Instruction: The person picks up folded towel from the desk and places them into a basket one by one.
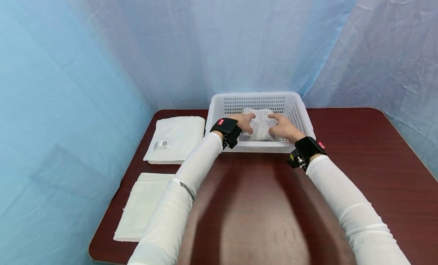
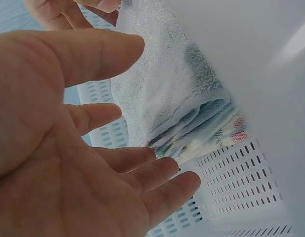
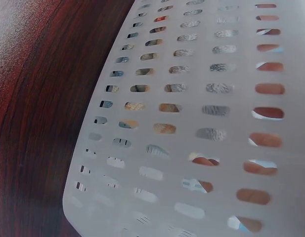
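Observation:
A folded whitish towel (image 1: 262, 124) lies inside a white perforated plastic basket (image 1: 254, 144) at the table's far side. My left hand (image 1: 244, 122) reaches over the rim to the towel's left edge. Its fingers are spread and extended beside the folded layers, and the left wrist view shows the palm (image 2: 78, 163) holding nothing. On the opposite side, my right hand (image 1: 284, 129) has its thumb and fingers apart at the towel's right edge. Coloured patterned cloth (image 2: 231, 131) shows beneath the pale terry top. In the right wrist view, the basket wall (image 3: 157, 163) hides most of that hand.
Left of the basket lies a folded white towel (image 1: 179, 137) with a printed label (image 1: 161, 144). A cream folded cloth (image 1: 145, 206) sits nearer the front, partly behind my left sleeve. Blue sheeting (image 1: 191, 48) hangs behind the dark red-brown table (image 1: 359, 154).

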Tool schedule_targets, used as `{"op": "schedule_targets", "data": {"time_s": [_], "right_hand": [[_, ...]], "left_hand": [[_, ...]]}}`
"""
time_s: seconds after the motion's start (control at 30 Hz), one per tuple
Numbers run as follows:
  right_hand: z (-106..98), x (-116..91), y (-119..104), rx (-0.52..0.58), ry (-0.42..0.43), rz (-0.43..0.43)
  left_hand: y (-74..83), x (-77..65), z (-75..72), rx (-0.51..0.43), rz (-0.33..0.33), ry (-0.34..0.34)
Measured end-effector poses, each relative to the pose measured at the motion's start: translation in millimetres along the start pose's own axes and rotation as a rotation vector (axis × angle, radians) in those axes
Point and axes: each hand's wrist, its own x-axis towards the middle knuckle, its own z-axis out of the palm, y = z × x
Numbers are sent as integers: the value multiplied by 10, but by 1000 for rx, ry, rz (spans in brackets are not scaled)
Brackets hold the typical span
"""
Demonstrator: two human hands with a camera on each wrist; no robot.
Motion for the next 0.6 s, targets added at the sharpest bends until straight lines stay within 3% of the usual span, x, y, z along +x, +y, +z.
{"op": "schedule_targets", "data": {"time_s": [0.2,0.6], "right_hand": [[-7,-14,-23,13,-3,-4],[-16,-7,-68,-19,10,-31]], "left_hand": [[-8,57,10,-15,-19,-15],[44,-43,-21,-3,-19,5]]}}
